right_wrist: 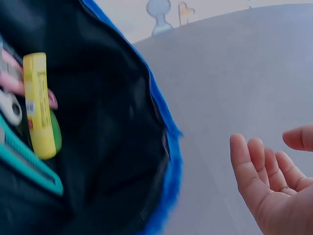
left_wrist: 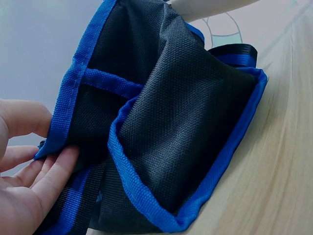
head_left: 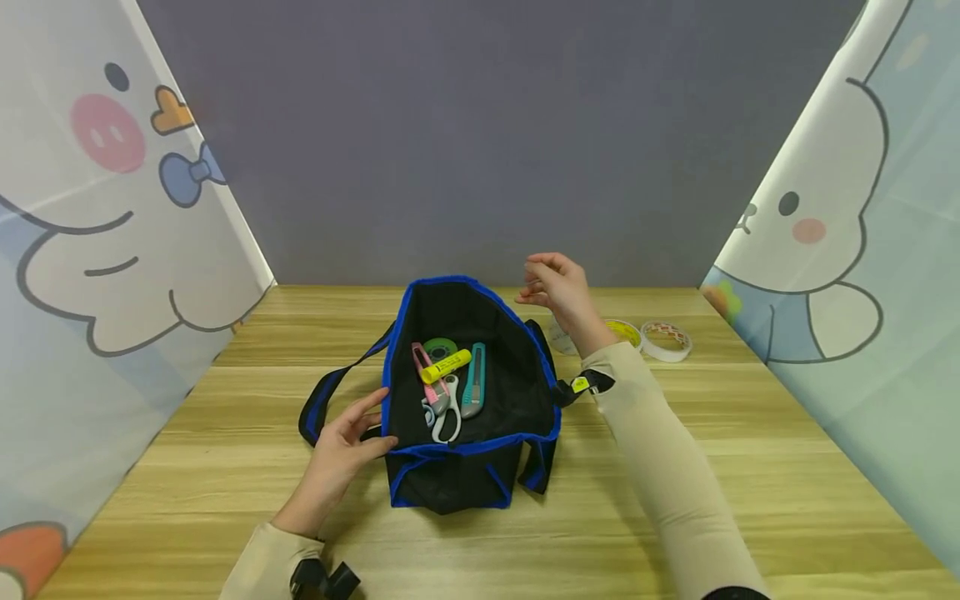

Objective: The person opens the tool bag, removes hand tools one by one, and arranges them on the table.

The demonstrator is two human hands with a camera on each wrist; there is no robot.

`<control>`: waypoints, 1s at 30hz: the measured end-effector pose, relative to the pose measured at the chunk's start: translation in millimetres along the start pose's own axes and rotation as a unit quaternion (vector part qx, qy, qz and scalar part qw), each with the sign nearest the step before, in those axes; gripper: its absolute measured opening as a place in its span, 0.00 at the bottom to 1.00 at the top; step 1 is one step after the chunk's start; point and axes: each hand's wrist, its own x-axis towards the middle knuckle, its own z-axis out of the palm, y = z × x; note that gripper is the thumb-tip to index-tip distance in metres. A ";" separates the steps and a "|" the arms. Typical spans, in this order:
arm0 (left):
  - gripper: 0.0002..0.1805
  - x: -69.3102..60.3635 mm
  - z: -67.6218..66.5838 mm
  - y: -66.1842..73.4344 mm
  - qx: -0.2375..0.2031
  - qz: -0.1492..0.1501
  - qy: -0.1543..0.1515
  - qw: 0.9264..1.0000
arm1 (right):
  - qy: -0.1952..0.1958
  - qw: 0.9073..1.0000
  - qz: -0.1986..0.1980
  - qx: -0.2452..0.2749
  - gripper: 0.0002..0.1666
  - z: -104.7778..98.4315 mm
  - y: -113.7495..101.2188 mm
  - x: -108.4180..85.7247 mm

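Note:
A black tool bag with blue trim stands with its mouth wide at the middle of the table. My left hand grips the trimmed edge at its left front corner, fingers on both sides of the fabric in the left wrist view. Inside lie a yellow tube like a glue stick, a teal utility knife, a pink utility knife, white-handled scissors and a green tape roll. Beyond the bag's right rim, my right hand hovers with loosely bent fingers, holding nothing.
Right of the bag, a white tape roll lies beside a yellow-cored tape roll. A clear tape roll sits partly behind the right forearm. One strap loops out leftward. A grey panel borders the table's back.

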 end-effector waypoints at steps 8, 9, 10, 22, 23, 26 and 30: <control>0.38 0.3 -1.0 -1.3 -0.004 0.003 -0.004 1.000 | -0.046 0.999 0.012 0.000 0.05 36.3 16.3 -0.8; 0.38 0.3 -1.0 -1.5 -0.005 0.003 -0.005 1.000 | -0.052 0.999 0.016 -0.003 0.06 40.3 19.9 -1.1; 0.38 0.2 -1.1 -1.6 -0.005 0.004 -0.006 1.000 | -0.056 0.998 0.022 -0.005 0.06 44.2 23.7 -1.4; 0.38 -1.6 -0.7 -0.6 -0.005 -0.002 -0.004 1.000 | -0.107 0.982 0.115 -0.104 0.16 62.0 78.9 0.9; 0.38 -1.8 -0.7 -0.5 -0.005 -0.003 -0.005 1.000 | -0.109 0.980 0.122 -0.110 0.17 61.5 82.7 1.0; 0.38 -1.7 -0.7 -0.5 -0.006 -0.003 -0.007 1.000 | -0.118 0.975 0.142 -0.121 0.19 60.4 91.3 1.6; 0.39 -1.0 -0.5 -0.6 -0.004 -0.004 -0.008 1.000 | -0.130 0.967 0.167 -0.139 0.23 58.9 98.5 2.0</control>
